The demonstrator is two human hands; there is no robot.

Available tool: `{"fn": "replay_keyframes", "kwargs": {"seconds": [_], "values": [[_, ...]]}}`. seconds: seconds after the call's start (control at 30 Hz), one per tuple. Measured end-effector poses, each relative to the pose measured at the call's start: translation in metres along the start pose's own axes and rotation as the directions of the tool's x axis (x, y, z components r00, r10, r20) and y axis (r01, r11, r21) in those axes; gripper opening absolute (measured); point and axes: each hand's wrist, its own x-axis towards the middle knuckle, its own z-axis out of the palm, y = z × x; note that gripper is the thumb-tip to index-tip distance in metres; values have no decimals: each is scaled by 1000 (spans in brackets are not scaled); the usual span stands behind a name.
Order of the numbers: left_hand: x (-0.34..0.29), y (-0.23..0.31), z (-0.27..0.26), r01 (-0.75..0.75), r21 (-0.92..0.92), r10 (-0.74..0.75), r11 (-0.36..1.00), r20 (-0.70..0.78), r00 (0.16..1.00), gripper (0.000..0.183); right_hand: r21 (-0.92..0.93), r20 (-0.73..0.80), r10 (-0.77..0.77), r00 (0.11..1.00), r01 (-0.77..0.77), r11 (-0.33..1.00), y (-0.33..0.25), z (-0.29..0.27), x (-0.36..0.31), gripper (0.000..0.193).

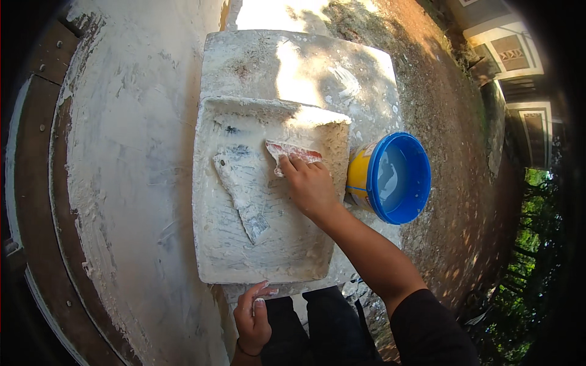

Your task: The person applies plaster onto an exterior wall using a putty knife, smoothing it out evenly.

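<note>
The right hand [312, 188] had its fingers [293, 163] clamped on a red, white-smeared scraper [296, 150] inside a tray [198, 201]. Left of those fingers, in the tray, lay a coated flat blade [238, 194]. Right of them, a blue-rimmed bucket [360, 172] stood on the table [244, 64], its yellow side bearing print too small to read. The left hand [253, 320], fingers apart, was at the tray's near edge; contact could not be told.

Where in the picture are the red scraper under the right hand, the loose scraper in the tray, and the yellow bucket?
Red scraper [297, 149], head view: its exposed red face.
Loose scraper [242, 197], head view: middle of its white-smeared body.
Yellow bucket [360, 173], head view: its yellow outer wall.
</note>
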Motion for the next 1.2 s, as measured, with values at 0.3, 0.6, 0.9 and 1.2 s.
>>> {"fn": "replay_keyframes", "kwargs": {"seconds": [0.3, 0.6, 0.9, 1.2], "values": [[9, 7, -1, -12, 16, 11, 1000, 49, 999, 31, -90, -91, 8, 996, -17, 996, 8, 13, 21, 35], [9, 11, -6, 17, -15, -16, 1000, 50, 999, 33, 32, 77, 19, 997, -21, 999, -6, -5, -3, 34], [12, 3, -11, 0, -4, 0, 1000, 69, 998, 31, 121, -117, 71, 991, -57, 991, 4, -24, 6, 33], [13, 10, -5, 46, 5, -46, 999, 95, 994, 29, 60, 254, 128, 959, -147, 987, 6, -26, 30, 29]]}}
